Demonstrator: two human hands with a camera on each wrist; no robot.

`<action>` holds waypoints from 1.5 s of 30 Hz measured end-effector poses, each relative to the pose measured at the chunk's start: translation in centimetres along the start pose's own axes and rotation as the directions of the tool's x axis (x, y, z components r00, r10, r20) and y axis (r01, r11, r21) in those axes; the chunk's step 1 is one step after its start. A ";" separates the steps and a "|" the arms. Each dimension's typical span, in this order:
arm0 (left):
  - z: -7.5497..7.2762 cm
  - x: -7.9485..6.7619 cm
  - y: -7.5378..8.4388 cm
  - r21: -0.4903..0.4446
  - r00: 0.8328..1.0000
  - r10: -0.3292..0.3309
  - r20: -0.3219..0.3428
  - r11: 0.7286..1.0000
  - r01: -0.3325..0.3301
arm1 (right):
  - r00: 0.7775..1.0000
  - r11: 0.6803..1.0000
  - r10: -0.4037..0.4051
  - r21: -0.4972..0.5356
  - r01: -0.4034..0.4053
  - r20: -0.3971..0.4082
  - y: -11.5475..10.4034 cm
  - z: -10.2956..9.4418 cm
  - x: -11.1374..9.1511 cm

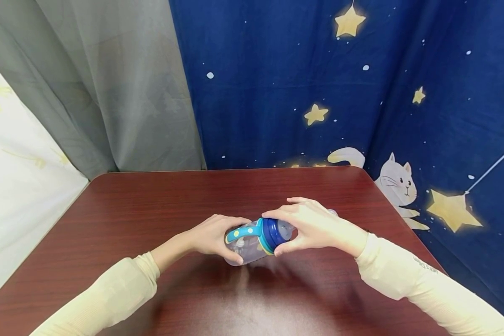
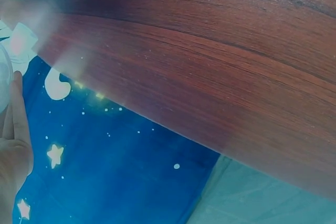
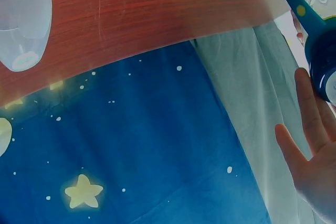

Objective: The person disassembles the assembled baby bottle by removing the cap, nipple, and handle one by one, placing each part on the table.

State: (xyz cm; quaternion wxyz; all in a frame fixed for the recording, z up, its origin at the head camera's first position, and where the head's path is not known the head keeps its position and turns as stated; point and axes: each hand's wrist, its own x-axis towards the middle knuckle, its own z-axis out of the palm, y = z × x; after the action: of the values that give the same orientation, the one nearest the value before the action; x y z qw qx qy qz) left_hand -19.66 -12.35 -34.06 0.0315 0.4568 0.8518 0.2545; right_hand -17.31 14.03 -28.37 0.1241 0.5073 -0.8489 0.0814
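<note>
A clear baby bottle (image 1: 252,247) with teal, yellow-dotted handles is tilted above the table, its dark blue collar (image 1: 272,233) and teat pointing right. My left hand (image 1: 216,235) grips the bottle's base end, thumb in front. At the collar, my right hand (image 1: 308,226) has its thumb on the near side and a finger on the far side. The right wrist view shows that hand's fingers (image 3: 310,111) against the collar, partly cut off. On the table stands a translucent domed cap (image 3: 26,27), mostly hidden behind my right hand in the head view.
The dark red wooden table (image 1: 164,196) has its far edge against a grey curtain (image 1: 147,93) and a blue star-patterned curtain (image 1: 269,84). White fabric (image 1: 21,186) hangs along the left side.
</note>
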 end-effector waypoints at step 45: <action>-0.1 -0.1 -0.2 0.018 1.000 0.005 -0.003 1.000 -0.005 | 0.952 0.928 -0.302 -0.242 0.282 -0.046 0.6 0.4 -0.4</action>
State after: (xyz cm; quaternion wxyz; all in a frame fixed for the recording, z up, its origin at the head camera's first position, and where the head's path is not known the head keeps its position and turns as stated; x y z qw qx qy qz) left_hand -19.73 -12.57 -34.10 0.0253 0.4588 0.8529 0.2478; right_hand -17.74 14.60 -28.91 0.2282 0.6061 -0.7617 -0.0174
